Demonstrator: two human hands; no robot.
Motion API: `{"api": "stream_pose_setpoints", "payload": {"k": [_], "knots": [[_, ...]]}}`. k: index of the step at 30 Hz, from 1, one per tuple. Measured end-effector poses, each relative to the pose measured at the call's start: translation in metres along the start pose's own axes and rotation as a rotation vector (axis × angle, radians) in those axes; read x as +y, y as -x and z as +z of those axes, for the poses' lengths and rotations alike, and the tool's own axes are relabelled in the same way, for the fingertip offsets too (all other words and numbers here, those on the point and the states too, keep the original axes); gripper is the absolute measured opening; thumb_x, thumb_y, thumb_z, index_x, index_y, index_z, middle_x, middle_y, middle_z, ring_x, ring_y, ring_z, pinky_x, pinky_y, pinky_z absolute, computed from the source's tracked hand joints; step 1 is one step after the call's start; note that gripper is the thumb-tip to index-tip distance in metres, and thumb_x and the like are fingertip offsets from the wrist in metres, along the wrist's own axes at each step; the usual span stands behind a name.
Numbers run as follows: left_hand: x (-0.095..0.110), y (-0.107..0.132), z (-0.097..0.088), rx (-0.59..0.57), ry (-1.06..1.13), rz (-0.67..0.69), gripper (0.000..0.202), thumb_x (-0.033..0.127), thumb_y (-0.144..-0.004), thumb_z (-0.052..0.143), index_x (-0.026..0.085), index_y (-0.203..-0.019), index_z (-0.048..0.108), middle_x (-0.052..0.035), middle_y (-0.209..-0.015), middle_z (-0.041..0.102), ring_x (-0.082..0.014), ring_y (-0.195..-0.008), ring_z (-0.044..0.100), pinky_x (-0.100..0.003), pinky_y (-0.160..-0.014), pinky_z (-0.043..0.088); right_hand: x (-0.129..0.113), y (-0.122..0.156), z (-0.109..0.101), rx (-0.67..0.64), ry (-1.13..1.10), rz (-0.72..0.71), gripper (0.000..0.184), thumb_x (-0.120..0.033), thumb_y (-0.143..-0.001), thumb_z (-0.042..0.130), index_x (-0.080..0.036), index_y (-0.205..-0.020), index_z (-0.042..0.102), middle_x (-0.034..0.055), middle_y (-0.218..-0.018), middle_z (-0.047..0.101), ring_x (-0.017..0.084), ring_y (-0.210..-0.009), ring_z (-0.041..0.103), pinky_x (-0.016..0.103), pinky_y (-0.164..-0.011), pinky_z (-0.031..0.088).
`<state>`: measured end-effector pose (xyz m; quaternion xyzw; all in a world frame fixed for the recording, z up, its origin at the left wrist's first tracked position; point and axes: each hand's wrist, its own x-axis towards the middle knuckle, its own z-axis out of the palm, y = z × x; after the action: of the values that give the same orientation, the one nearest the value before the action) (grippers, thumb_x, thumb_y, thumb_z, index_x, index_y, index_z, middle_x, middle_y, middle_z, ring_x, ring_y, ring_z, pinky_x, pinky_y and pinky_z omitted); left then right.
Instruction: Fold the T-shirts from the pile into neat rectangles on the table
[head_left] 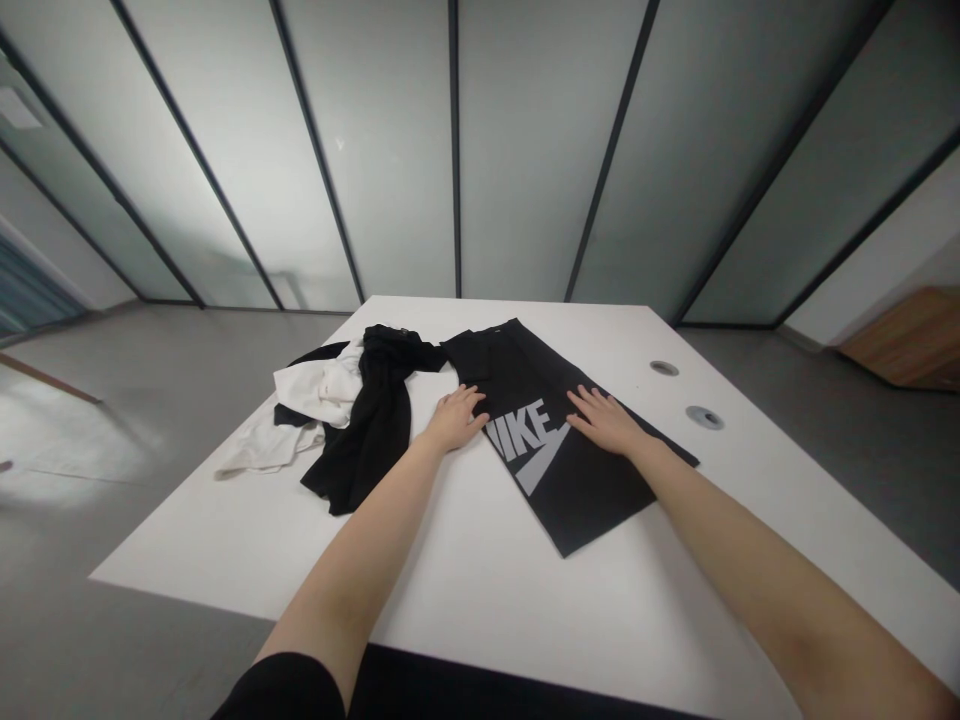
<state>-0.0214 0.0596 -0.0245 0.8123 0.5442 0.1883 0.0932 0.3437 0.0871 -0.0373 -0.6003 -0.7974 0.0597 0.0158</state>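
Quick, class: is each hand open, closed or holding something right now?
Left hand: open, at the edge of the black garment, no grip visible.
Right hand: open, on the same garment, no grip visible.

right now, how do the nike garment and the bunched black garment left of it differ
The Nike garment lies flat, while the bunched black garment is rumpled. The Nike garment has a large pale print; the bunched black garment shows none. Both are black and lie on the white table.
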Motion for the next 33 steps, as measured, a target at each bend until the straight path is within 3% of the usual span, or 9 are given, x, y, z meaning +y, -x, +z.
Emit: {"api": "stream_pose_setpoints", "payload": {"k": [3, 6, 10, 14, 17, 21, 26, 29, 33], "knots": [[0.006, 0.001, -0.002, -0.029, -0.012, 0.030, 0.047, 0.043, -0.106, 0.054, 0.020, -0.146, 0.063, -0.0141, -0.157, 0.062, -0.0350, -0.156, 0.043, -0.059, -0.129, 0.029, 0.015, 0.008, -0.006, -0.003, -0.053, -0.059, 0.066, -0.051, -0.105, 0.046, -0.022, -0.164, 0.048, 0.0114, -0.179, 0.030, 0.035, -0.165, 0.025, 0.055, -0.133, 0.022], [0.016, 0.001, -0.007, -0.017, 0.028, 0.110, 0.043, 0.044, -0.104, 0.058, 0.020, -0.138, 0.069, -0.0121, -0.139, 0.074, -0.0319, -0.137, 0.063, -0.052, -0.123, 0.038, 0.029, 0.008, -0.018, 0.021, -0.144, -0.081, 0.049, -0.044, -0.106, 0.044, -0.021, -0.142, 0.068, 0.0128, -0.168, 0.050, 0.032, -0.156, 0.044, 0.048, -0.128, 0.034], [0.035, 0.002, -0.011, -0.123, 0.166, 0.257, 0.044, 0.041, -0.101, 0.063, 0.020, -0.139, 0.069, -0.0076, -0.115, 0.082, -0.0278, -0.114, 0.073, -0.041, -0.106, 0.051, 0.024, 0.003, -0.034, 0.019, -0.081, 0.141, 0.048, -0.044, -0.107, 0.040, -0.015, -0.126, 0.073, 0.0210, -0.133, 0.073, 0.036, -0.126, 0.067, 0.050, -0.111, 0.049], [0.060, 0.009, -0.009, -0.322, 0.383, 0.350, 0.041, 0.042, -0.098, 0.068, 0.022, -0.134, 0.074, -0.0060, -0.107, 0.083, -0.0233, -0.096, 0.076, -0.034, -0.091, 0.056, -0.013, 0.001, -0.025, 0.103, 0.104, 0.392, 0.063, -0.054, -0.104, 0.045, -0.010, -0.146, 0.061, 0.0303, -0.142, 0.065, 0.048, -0.131, 0.061, 0.069, -0.111, 0.040], [0.070, 0.011, -0.005, -0.382, 0.549, 0.355, 0.038, 0.043, -0.099, 0.068, 0.020, -0.128, 0.077, -0.0069, -0.105, 0.083, -0.0207, -0.090, 0.076, -0.030, -0.084, 0.057, -0.043, 0.000, -0.007, 0.156, 0.091, 0.332, 0.073, -0.058, -0.106, 0.037, -0.014, -0.163, 0.046, 0.0283, -0.165, 0.047, 0.050, -0.150, 0.043, 0.072, -0.119, 0.029], [0.058, 0.006, -0.002, -0.156, 0.479, 0.259, 0.031, 0.040, -0.106, 0.056, 0.021, -0.117, 0.079, -0.0061, -0.113, 0.082, -0.0212, -0.102, 0.075, -0.032, -0.095, 0.056, -0.063, -0.002, 0.007, 0.076, 0.036, 0.251, 0.082, -0.067, -0.107, 0.030, -0.016, -0.171, 0.035, 0.0208, -0.178, 0.028, 0.047, -0.161, 0.028, 0.067, -0.126, 0.024], [0.035, -0.005, -0.007, 0.165, 0.291, 0.139, 0.029, 0.030, -0.107, 0.051, 0.022, -0.109, 0.079, -0.0067, -0.116, 0.081, -0.0232, -0.113, 0.072, -0.038, -0.107, 0.053, -0.063, 0.004, 0.004, 0.015, 0.038, 0.074, 0.080, -0.066, -0.108, 0.034, -0.019, -0.173, 0.033, 0.0134, -0.181, 0.021, 0.043, -0.165, 0.020, 0.064, -0.131, 0.019], [0.035, -0.010, -0.013, 0.222, 0.229, 0.156, 0.027, 0.026, -0.105, 0.052, 0.022, -0.110, 0.078, -0.0076, -0.117, 0.081, -0.0243, -0.113, 0.071, -0.040, -0.109, 0.052, -0.060, 0.011, 0.003, -0.017, 0.031, -0.085, 0.078, -0.064, -0.107, 0.039, -0.022, -0.173, 0.034, 0.0101, -0.181, 0.021, 0.040, -0.166, 0.019, 0.061, -0.132, 0.016], [0.039, -0.011, -0.017, 0.165, 0.103, 0.202, 0.029, 0.026, -0.105, 0.052, 0.023, -0.119, 0.076, -0.0086, -0.128, 0.078, -0.0264, -0.125, 0.068, -0.043, -0.115, 0.049, -0.053, 0.019, 0.003, -0.040, -0.020, -0.316, 0.075, -0.063, -0.106, 0.046, -0.029, -0.172, 0.036, 0.0069, -0.181, 0.024, 0.036, -0.167, 0.017, 0.060, -0.134, 0.013]]}}
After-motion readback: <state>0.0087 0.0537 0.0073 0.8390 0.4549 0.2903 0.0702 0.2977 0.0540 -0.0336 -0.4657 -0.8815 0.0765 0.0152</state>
